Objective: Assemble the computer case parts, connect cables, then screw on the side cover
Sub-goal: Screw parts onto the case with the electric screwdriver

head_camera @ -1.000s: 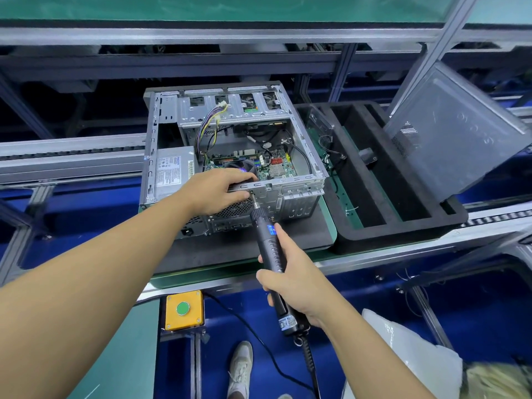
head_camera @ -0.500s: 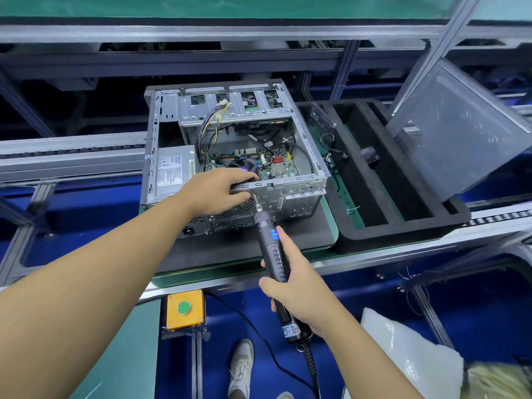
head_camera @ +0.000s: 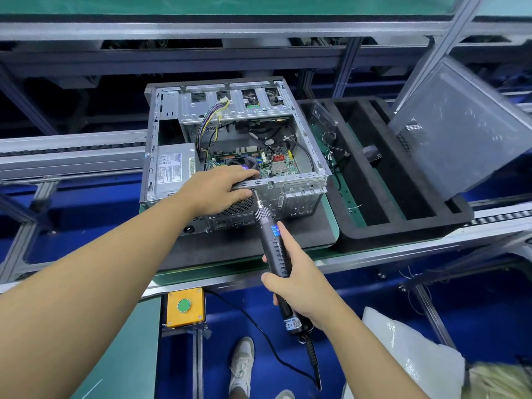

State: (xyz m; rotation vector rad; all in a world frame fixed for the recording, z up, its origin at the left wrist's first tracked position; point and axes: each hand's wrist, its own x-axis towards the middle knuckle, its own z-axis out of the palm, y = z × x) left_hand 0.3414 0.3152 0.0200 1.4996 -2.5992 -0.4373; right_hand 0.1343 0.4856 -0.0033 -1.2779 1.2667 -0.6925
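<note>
Fingers [head_camera: 230, 174] of the left hand [head_camera: 214, 188] clamp the case [head_camera: 230, 110] rail at frame centre. The case is stiff, heavy steel, likely sharp-edged, so hold it by the frame. Upper right, the cover [head_camera: 466, 133] leans over a foam tray [head_camera: 403, 226]. The right hand [head_camera: 293, 280] grips the screwdriver [head_camera: 272, 243], bit at the rail. Loose cables [head_camera: 208, 131] crowd inside.
</note>
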